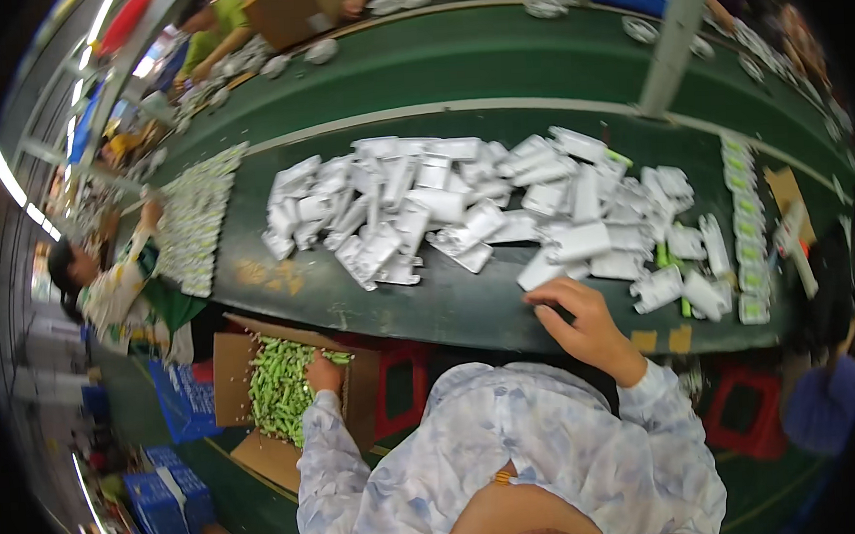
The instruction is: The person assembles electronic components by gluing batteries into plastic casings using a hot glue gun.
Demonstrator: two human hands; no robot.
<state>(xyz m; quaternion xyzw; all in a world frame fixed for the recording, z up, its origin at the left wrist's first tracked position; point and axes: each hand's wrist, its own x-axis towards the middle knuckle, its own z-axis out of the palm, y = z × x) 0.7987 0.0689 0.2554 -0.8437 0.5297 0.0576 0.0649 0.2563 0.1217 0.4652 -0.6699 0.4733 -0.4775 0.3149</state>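
My left hand reaches down into an open cardboard box at the near left. Its fingers curl in at the right side of a heap of small green plastic parts, and what they hold is hidden. My right hand rests over the near edge of the dark worktable, thumb and forefinger apart, with nothing in it. Just beyond those fingertips lies a large loose pile of white plastic housings. A few green parts show among the housings to the right.
Upright rows of white-and-green pieces stand at the table's right end. More rows lie at the left, beside a co-worker. A metal post rises behind the pile. Red stools stand below the table. Beyond runs a green conveyor belt.
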